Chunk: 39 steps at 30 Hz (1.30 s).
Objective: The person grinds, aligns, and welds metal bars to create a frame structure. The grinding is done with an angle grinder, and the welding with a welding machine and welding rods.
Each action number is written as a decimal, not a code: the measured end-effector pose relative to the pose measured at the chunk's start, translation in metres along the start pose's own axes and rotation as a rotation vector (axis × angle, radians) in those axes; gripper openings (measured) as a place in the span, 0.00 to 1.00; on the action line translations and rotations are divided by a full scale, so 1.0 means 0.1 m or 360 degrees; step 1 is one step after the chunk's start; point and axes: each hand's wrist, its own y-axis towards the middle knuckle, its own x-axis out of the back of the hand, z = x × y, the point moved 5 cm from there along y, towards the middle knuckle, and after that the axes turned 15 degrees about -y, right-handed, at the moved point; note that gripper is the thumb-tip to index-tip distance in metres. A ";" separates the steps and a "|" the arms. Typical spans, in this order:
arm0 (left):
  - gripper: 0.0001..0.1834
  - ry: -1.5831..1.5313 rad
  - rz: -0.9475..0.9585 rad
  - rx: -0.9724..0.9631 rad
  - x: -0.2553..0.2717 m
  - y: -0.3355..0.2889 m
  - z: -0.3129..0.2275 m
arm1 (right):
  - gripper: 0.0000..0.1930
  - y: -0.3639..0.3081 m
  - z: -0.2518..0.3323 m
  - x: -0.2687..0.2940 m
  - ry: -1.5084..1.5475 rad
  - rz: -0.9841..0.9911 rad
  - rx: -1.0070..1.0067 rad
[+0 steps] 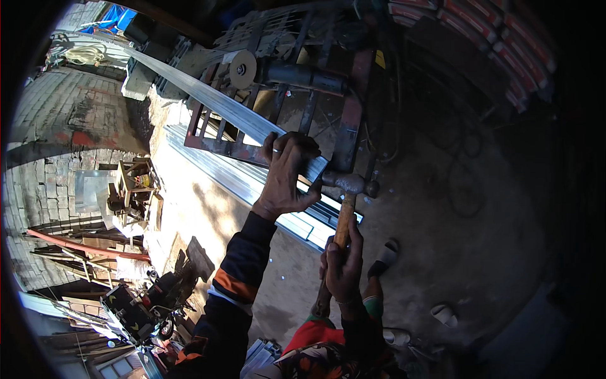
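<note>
My left hand [284,180] is wrapped round a long, silvery metal channel [214,101], close to its near end. The channel slants from the upper left down to the middle of the view. In my right hand [344,273] is a hammer [345,221], gripped by its wooden handle. The dark steel hammer head lies right at the channel's cut end; whether the two touch I cannot tell. Beyond my left hand, an angle grinder [300,76] with a tan disc rests on a rusty metal grate [347,136].
Further metal channels [221,174] lie in a bundle under the grate, ending near my hands. Stacked red-and-white packages [467,25] stand at the far right. A cable [398,126] hangs beside the grate. At left are a block wall [69,107], scrap wood [82,256] and a motorcycle [148,306].
</note>
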 end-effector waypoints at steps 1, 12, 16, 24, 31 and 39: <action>0.34 0.0001 -0.0007 0.0007 0.01 0.01 0.01 | 0.32 0.01 0.01 0.02 -0.0005 0.0009 -0.0002; 0.39 -0.0075 0.0188 0.0104 0.03 0.00 -0.01 | 0.31 0.05 0.10 0.17 -0.0006 0.0103 -0.0118; 0.42 -0.0058 0.0136 0.0113 -0.01 -0.02 -0.01 | 0.31 0.05 0.17 0.21 -0.0005 0.0133 -0.0169; 0.41 -0.0046 0.0220 0.0266 -0.01 -0.03 0.06 | 0.27 0.17 0.19 0.28 -0.0125 0.0213 -0.0178; 0.38 0.0022 0.0119 0.0287 -0.07 -0.15 0.17 | 0.29 0.24 0.22 0.37 -0.0277 0.0290 -0.0212; 0.32 -0.0084 -0.0105 0.0227 -0.18 -0.12 0.11 | 0.29 0.36 0.26 0.64 -0.0350 0.0422 -0.0220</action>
